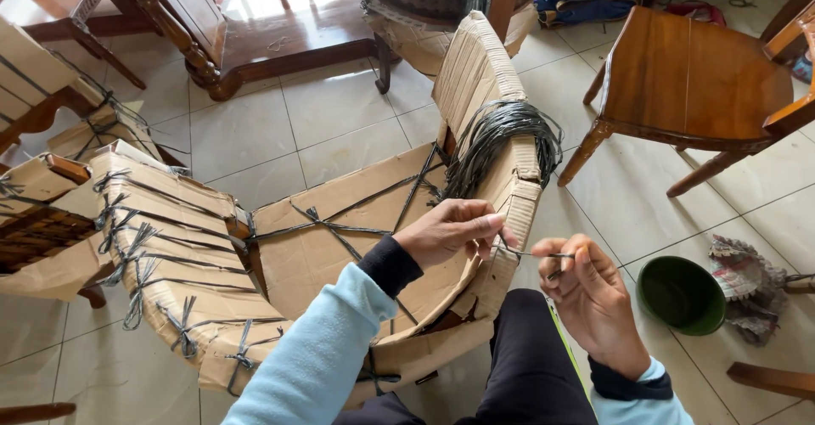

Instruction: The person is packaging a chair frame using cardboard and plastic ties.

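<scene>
Both hands meet near the middle of the frame, just right of centre. The left hand, reaching out of a light blue sleeve with a dark cuff, has its fingers pinched shut on a thin dark string right at the edge of a cardboard-wrapped chair. That string runs a short way to the right hand, which sits a little lower and is also closed, thumb and fingers gripping the other end of the string so that it stretches taut between the two hands. The wrapped chair fills the centre and lower left of the frame, lying tilted on the pale tile floor; its brown cardboard is tied across with many dark strings, and a thick bundle of string loops over its upper arm, just above the left hand. The person's dark trouser leg shows at the bottom centre. In the lower right a green bowl sits on the tiles, with a crumpled cloth just beside it. A bare wooden chair stands in the upper right, well apart from the hands. More cardboard-wrapped furniture crowds the left edge, and a dark wooden table stands in the upper left.
</scene>
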